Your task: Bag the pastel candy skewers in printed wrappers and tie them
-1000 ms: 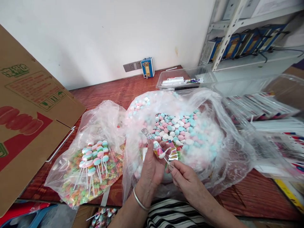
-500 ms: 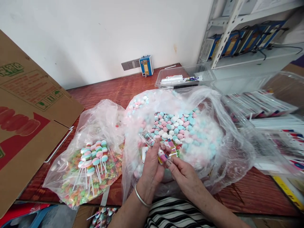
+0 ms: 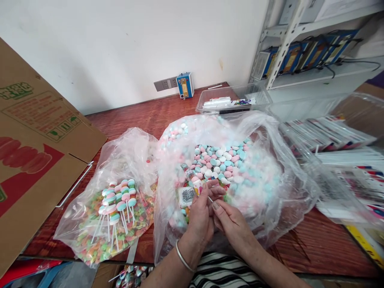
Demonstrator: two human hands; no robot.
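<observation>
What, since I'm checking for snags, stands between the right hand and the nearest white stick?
Nothing visible: the right hand pinches the near end of the white stick, and the left hand holds the printed wrapper.

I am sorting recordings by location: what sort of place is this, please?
Probably a small candy workshop: loose pastel candies lie in a large plastic bag, stacked candies on sticks lie left of it, and a printed cardboard carton stands at far left.

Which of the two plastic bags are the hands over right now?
The right bag, holding loose pink, blue and white candies; the left bag, with the lollipops, lies nearer the cardboard box.
</observation>
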